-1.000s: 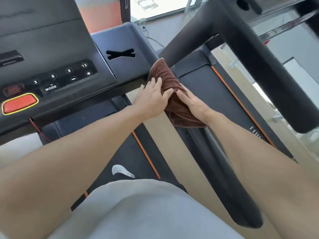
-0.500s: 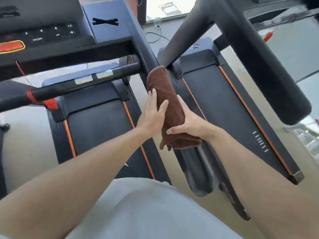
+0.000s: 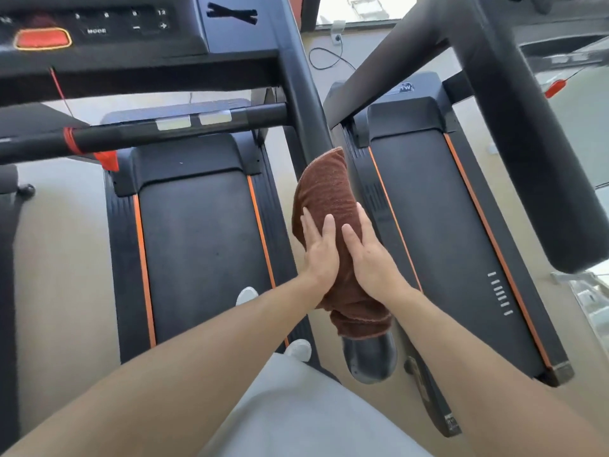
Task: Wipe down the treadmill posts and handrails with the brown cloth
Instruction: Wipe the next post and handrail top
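Here, brown cloth (image 3: 324, 199) lies draped over treadmill handrail (image 3: 370, 361), between two running belts; left hand (image 3: 321, 250) and right hand (image 3: 370, 260) press flat on cloth, fingers extended, side by side; handrail's rounded end shows below cloth; console (image 3: 99, 28) upper left.

Your left hand (image 3: 321, 255) bare: no glove, ring or watch visible. Your right hand (image 3: 370, 262) bare too, nails short. Both your forearms uncovered to frame edge; no sleeve or cuff in sight. Your light grey plain fabric garment (image 3: 306, 413) fills bottom centre, smooth, no print or seam readable. Your white rounded shoe toes (image 3: 246, 295) peek out beside it, second white toe (image 3: 298, 349) lower down.
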`<state>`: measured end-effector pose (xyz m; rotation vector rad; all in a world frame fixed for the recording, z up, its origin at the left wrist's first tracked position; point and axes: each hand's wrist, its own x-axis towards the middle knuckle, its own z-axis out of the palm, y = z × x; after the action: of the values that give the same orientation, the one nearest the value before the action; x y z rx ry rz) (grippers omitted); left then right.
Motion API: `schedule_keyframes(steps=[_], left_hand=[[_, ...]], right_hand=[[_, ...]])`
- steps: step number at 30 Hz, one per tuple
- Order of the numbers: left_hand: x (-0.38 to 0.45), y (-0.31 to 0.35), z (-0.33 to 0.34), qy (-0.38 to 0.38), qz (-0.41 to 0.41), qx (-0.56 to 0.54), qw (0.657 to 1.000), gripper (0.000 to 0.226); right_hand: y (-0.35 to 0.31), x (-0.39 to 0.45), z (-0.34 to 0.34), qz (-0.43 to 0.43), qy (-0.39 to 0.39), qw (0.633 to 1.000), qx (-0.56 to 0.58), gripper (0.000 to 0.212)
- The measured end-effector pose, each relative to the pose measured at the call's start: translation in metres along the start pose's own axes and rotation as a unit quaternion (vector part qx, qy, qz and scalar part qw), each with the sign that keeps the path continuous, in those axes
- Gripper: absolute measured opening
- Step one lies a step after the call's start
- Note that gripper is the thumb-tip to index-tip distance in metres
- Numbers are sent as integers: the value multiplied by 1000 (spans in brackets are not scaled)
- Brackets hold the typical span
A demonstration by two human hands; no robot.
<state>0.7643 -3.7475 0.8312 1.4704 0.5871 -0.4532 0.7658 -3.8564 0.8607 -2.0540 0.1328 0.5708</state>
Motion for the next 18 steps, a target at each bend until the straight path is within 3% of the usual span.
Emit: schedule_keyframes(steps=[8,12,13,16,18], left_hand=[[71,30,-17,13,-14,-98,995,68],[129,43,-30,25,-84,-160,983,123],[144,42,-31,37,-93,-174,980,125],[168,55,-37,55,-83,-234,967,102],[172,70,-39,69,-83,-269,957,77]], right_hand=[[-39,76,5,-58,30,994,-85,65],[-73,128,9,-116,48,973,-191,64],[-80,140,10,-129,58,964,-227,64],[-93,170,18,-162,87,931,-315,62],[-102,187,25,-193,107,889,-401,60]])
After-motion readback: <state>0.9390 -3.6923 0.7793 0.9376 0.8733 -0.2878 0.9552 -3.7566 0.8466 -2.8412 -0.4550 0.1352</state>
